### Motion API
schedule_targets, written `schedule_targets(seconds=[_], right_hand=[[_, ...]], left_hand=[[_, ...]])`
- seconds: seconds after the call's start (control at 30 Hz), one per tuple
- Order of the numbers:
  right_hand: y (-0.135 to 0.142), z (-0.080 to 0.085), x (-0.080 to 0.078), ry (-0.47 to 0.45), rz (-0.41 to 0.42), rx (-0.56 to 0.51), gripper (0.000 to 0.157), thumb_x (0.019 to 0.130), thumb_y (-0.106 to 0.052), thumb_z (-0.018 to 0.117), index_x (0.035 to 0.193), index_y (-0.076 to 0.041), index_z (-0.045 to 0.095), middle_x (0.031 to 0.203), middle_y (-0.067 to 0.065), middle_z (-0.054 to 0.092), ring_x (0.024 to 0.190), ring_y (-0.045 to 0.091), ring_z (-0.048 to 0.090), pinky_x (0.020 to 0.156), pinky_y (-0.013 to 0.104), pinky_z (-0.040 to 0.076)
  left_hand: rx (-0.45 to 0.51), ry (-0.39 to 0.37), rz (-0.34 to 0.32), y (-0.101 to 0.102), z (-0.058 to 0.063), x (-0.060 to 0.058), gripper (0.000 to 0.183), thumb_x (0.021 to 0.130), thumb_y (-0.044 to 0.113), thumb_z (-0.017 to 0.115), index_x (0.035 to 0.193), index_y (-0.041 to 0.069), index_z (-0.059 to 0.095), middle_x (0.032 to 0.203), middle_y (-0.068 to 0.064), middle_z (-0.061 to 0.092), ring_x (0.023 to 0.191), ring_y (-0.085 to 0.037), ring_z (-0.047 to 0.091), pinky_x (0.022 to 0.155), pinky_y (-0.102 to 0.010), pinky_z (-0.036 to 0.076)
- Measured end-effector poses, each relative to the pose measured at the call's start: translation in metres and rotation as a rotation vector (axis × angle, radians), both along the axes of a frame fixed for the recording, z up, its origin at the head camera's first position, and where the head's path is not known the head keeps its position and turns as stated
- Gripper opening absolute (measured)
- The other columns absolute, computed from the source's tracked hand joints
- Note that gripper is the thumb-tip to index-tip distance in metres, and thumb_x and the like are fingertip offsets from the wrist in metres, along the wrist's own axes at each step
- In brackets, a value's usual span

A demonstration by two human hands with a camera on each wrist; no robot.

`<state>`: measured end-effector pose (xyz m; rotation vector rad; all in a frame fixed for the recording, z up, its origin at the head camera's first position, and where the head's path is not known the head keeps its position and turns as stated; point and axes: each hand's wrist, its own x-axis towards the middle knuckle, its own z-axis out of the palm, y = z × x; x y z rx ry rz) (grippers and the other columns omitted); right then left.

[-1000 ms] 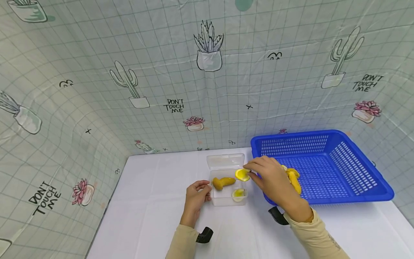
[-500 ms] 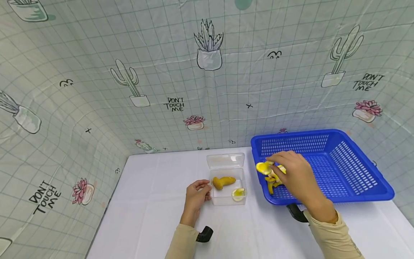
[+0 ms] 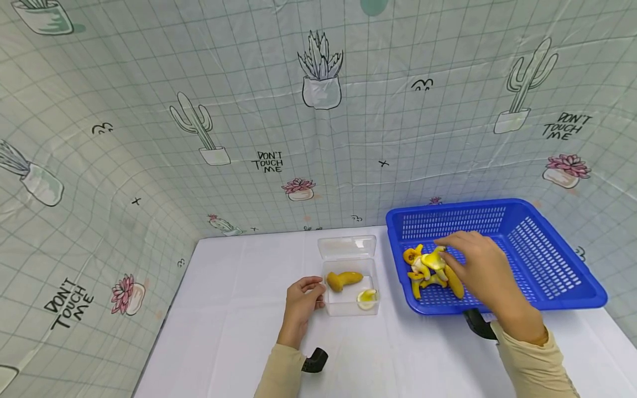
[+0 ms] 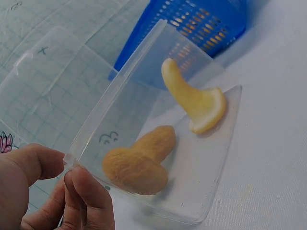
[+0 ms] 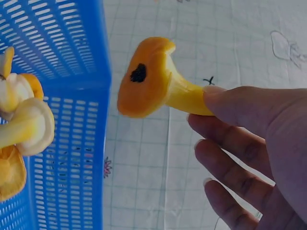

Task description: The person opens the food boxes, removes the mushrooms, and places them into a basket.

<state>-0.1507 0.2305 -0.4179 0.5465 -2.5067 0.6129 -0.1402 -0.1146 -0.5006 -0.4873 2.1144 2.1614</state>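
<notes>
My right hand (image 3: 480, 268) pinches a yellow mushroom (image 3: 434, 258) by its stem between thumb and index finger, above the left part of the blue basket (image 3: 552, 304). In the right wrist view, the held mushroom (image 5: 148, 76) shows an orange cap with a black spot; the other fingers are spread loosely. My left hand (image 3: 301, 307) grips the left rim of a clear plastic box (image 4: 192, 211) with thumb and fingertips. Inside that box lie a brownish mushroom (image 4: 136, 170) and a pale yellow mushroom (image 4: 196, 103).
Several yellow mushrooms (image 3: 415, 284) lie in the basket's left end. The box's clear lid (image 3: 347, 247) is flipped back behind it on the white tablecloth (image 3: 234, 309). A patterned cloth wall (image 3: 348, 132) rises behind and at both sides.
My right hand has carried the mushroom rightward from over the clear box to above the basket. My left hand has stayed at the box rim.
</notes>
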Motion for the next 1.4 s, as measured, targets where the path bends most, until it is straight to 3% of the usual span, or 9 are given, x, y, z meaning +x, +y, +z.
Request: schedule_targets(seconds=[0.4, 1.03, 1.4], right_hand=[[-0.001, 0.004, 0.002, -0.065, 0.005, 0.004, 0.026, 0.087, -0.004, 0.084, 0.113, -0.005, 0.079, 0.109, 0.016, 0.076, 0.107, 0.042, 0.066, 0.089, 0.066, 0.053], [-0.068, -0.002, -0.006, -0.047, 0.235, 0.104, 0.021, 0.083, -0.002, 0.087, 0.103, -0.008, 0.081, 0.104, 0.008, 0.077, 0.096, 0.030, 0.070, 0.082, 0.050, 0.061], [-0.102, -0.014, -0.013, -0.140, 0.359, 0.196, 0.020, 0.085, -0.007, 0.088, 0.104, -0.010, 0.081, 0.100, 0.002, 0.076, 0.095, 0.024, 0.070, 0.084, 0.042, 0.061]], left_hand=[[0.003, 0.009, 0.000, -0.002, -0.001, 0.001, 0.028, 0.092, -0.002, 0.068, 0.119, -0.011, 0.068, 0.090, -0.003, 0.063, 0.068, -0.011, 0.058, 0.056, -0.018, 0.054], [0.012, 0.014, -0.009, -0.003, -0.002, 0.001, 0.028, 0.094, -0.002, 0.068, 0.120, -0.010, 0.067, 0.090, -0.002, 0.063, 0.068, -0.011, 0.057, 0.056, -0.018, 0.054], [0.019, 0.008, -0.009, -0.002, -0.001, 0.001, 0.028, 0.093, -0.002, 0.068, 0.120, -0.011, 0.068, 0.089, -0.003, 0.064, 0.067, -0.011, 0.057, 0.056, -0.018, 0.054]])
